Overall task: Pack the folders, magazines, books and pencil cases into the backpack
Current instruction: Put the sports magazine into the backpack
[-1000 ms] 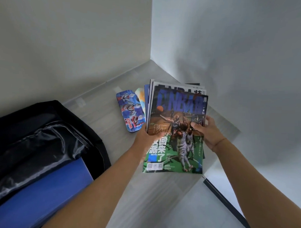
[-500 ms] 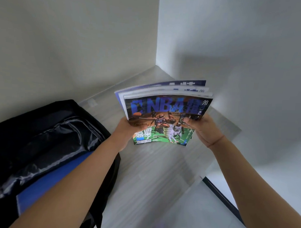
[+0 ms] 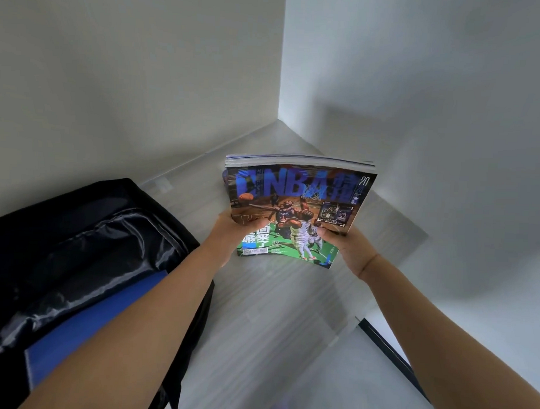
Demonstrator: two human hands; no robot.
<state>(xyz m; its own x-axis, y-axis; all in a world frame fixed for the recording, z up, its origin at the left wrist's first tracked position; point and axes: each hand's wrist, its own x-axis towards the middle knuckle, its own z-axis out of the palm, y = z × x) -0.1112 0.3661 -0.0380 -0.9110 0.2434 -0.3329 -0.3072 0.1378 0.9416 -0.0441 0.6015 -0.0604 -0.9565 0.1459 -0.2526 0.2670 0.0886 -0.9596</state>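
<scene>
"Since we log left to right, what sits farthest left?" (colleague)

"Black backpack [image 3: 78, 228], lying open on the grey table [image 3: 259, 311]. Shiny black lining shows, and a blue folder [image 3: 105, 318] lies inside the main compartment. My left forearm passes over the bag's right edge." (me)

"And your left hand?" (colleague)

"Left hand [image 3: 231, 236] grips the lower left edge of the magazine stack [image 3: 296, 202]. Thumb is curled over the front cover; fingers are behind it, hidden." (me)

"Describe the stack." (colleague)

"Several magazines held together, page edges visible along the top. Front cover is a basketball issue: blue 'NBA' title, players under a hoop, green court at the bottom. Stack is tilted with the cover facing me. It is to the right of the backpack and apart from it, over the table near the wall corner. Cannot tell whether its lower edge touches the table." (me)

"Right hand?" (colleague)

"Right hand [image 3: 349, 253] grips the lower right edge, thumb pressed on the cover, fingers hidden behind. Further right, a thin black strip [image 3: 389, 354] runs below the table's edge." (me)
</scene>
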